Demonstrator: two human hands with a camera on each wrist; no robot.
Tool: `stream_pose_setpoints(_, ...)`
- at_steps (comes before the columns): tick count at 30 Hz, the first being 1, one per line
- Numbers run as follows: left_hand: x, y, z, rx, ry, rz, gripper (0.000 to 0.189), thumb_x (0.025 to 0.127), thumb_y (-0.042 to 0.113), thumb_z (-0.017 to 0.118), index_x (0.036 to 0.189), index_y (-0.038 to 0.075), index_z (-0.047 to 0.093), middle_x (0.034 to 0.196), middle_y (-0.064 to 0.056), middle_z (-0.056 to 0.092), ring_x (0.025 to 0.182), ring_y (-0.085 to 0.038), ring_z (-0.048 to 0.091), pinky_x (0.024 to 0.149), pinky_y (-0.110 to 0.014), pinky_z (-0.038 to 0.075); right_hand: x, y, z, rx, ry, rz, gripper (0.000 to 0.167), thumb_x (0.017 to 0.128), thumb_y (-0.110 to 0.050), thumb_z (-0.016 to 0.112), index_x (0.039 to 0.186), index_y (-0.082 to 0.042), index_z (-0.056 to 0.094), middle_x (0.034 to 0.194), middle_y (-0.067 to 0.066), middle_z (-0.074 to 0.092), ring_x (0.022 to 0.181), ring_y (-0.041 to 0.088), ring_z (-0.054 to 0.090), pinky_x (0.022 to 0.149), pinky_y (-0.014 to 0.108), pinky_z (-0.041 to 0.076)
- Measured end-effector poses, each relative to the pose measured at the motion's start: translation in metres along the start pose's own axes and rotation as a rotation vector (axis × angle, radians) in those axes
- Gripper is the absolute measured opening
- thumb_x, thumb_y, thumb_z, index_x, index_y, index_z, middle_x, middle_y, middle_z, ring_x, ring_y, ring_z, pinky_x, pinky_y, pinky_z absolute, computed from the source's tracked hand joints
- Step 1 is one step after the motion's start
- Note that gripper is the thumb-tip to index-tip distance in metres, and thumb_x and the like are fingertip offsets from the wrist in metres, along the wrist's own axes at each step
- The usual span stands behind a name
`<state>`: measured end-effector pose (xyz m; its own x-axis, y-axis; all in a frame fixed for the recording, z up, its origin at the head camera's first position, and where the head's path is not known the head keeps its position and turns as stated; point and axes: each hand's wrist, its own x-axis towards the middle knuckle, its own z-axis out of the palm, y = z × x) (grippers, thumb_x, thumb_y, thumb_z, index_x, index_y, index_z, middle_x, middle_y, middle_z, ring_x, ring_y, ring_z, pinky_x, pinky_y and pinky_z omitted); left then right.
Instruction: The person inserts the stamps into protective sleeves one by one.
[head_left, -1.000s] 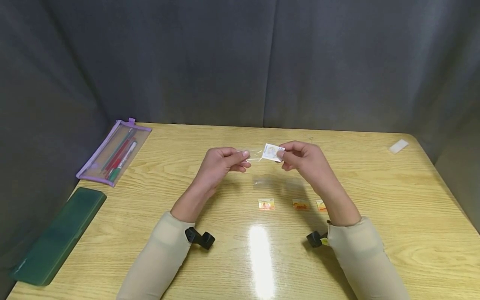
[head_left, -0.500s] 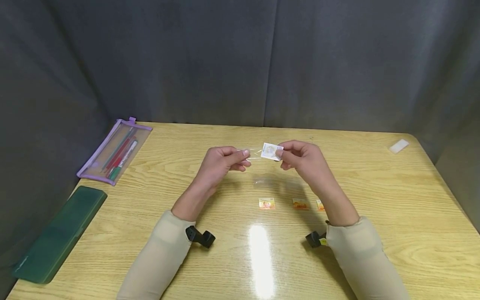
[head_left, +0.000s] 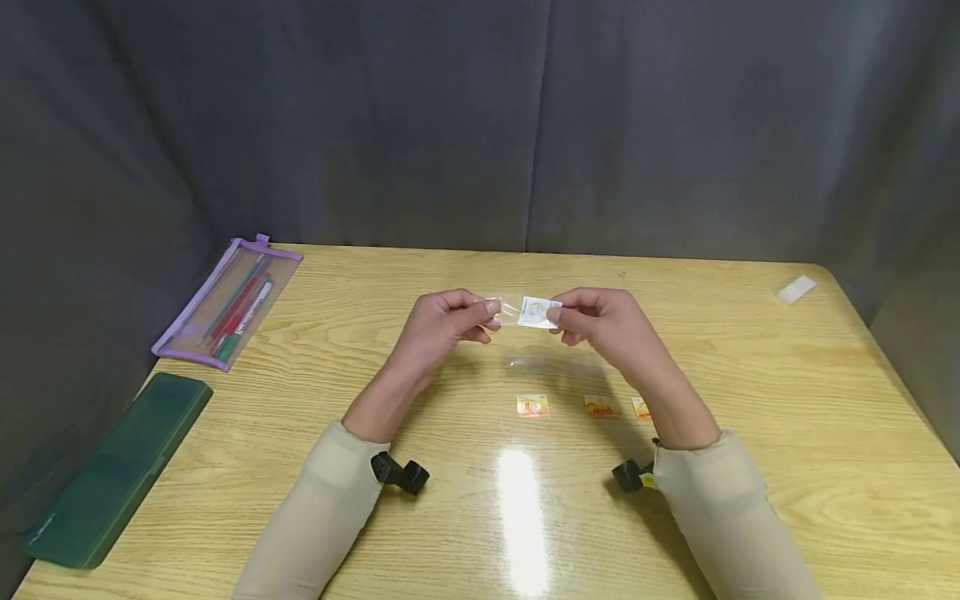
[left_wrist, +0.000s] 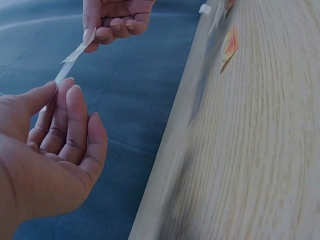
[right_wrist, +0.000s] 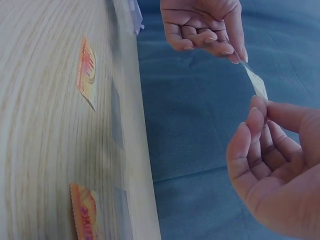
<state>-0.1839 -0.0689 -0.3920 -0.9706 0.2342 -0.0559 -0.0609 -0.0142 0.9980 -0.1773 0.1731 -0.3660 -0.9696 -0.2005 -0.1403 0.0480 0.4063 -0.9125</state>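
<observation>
In the head view my left hand (head_left: 453, 318) pinches a small clear plastic bag (head_left: 507, 312) between thumb and fingers, above the table. My right hand (head_left: 603, 321) pinches a small, flat white sachet (head_left: 534, 312) with printing on it. The sachet's left edge is right at the bag's free end. Both wrist views show the two pieces nearly edge-on, in line between the thumbs. Below the hands lie several small orange and yellow sachets (head_left: 532, 406) with crimped edges; the rightmost is partly hidden by my right wrist.
Flat clear bags (head_left: 528, 364) lie behind the sachets. At the left are a purple-edged mesh pouch (head_left: 225, 304) with pens and a green pencil case (head_left: 120, 471). A white block (head_left: 797, 289) lies at the far right; a dark curtain (head_left: 375, 125) hangs behind the table.
My right hand has moved slightly left with the white sachet, which has turned more level. The gap between the hands is a little narrower. The things on the table have not moved.
</observation>
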Motion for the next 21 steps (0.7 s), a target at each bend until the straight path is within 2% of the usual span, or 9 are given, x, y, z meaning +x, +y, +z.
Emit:
stream_pose_setpoints(6, 0.0007, -0.0004, -0.0002, 0.004, -0.007, 0.000, 0.029, 0.097, 0.018, 0.071, 0.106, -0.009, 0.070, 0.089, -0.004, 0.073, 0.075, -0.018, 0.071, 0.074, -0.027, 0.061, 0.0000, -0.0001, -0.0009, -0.004, -0.016, 0.012, 0.023, 0.100, -0.021, 0.064, 0.111, -0.003, 0.072, 0.089, 0.001, 0.070, 0.076, 0.016, 0.062, 0.078, 0.033, 0.057)
stream_pose_setpoints(11, 0.0018, -0.0009, 0.0002, 0.033, -0.004, -0.002, 0.026, 0.096, 0.016, 0.071, 0.105, -0.008, 0.071, 0.096, -0.010, 0.073, 0.079, -0.019, 0.072, 0.072, -0.026, 0.061, 0.0006, 0.0006, -0.0011, 0.001, -0.028, 0.015, 0.024, 0.099, -0.020, 0.064, 0.113, -0.002, 0.071, 0.092, 0.004, 0.070, 0.077, 0.017, 0.062, 0.080, 0.035, 0.057)
stream_pose_setpoints(17, 0.0017, -0.0007, 0.0009, 0.069, -0.003, -0.002, 0.021, 0.096, 0.017, 0.072, 0.102, -0.003, 0.073, 0.101, -0.016, 0.072, 0.090, -0.033, 0.071, 0.072, -0.026, 0.061, 0.0002, 0.0015, -0.0013, -0.008, -0.024, -0.001, 0.026, 0.101, -0.024, 0.063, 0.113, -0.003, 0.071, 0.091, 0.004, 0.067, 0.076, 0.016, 0.061, 0.076, 0.032, 0.056)
stream_pose_setpoints(21, 0.0019, -0.0013, 0.0008, 0.076, -0.005, 0.000, 0.021, 0.096, 0.017, 0.071, 0.101, -0.003, 0.073, 0.107, -0.020, 0.071, 0.091, -0.031, 0.071, 0.073, -0.026, 0.061, 0.0000, 0.0015, -0.0013, -0.004, -0.022, -0.016, 0.027, 0.102, -0.026, 0.063, 0.111, -0.003, 0.072, 0.089, 0.003, 0.066, 0.076, 0.016, 0.060, 0.075, 0.030, 0.055)
